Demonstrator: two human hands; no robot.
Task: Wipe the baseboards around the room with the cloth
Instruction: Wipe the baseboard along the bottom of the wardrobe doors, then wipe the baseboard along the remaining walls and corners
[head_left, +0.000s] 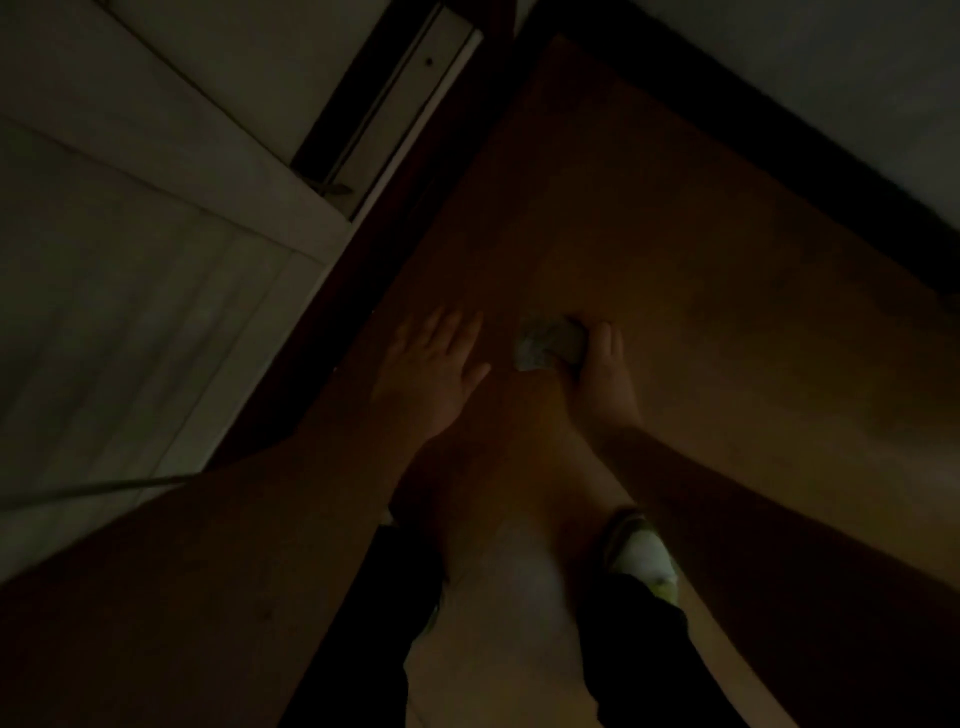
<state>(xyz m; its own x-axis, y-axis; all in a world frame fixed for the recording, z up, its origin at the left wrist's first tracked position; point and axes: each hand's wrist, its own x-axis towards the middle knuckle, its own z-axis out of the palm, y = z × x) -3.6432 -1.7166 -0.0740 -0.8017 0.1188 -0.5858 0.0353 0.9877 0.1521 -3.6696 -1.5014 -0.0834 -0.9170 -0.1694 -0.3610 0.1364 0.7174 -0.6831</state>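
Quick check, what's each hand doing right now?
Left hand: open, fingers straight and spread, flat against the brown wooden panel.
Right hand: grips the cloth, pressed to the same panel.

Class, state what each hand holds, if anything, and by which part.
Right hand grips the cloth by its near edge; left hand lies open, holding nothing.

Ahead of us: a door (675, 218), with its frame (363, 249) along its left edge. Left of the frame: a tiled wall (130, 234). On the door: our left hand (431, 369), flat, near the frame side; just right of it, apart, our right hand (602, 374), whose fingers (605, 338) press a cloth (545, 343) against the door. Below the hands, between our forearms: a shoe (641, 551) on the floor (498, 649).
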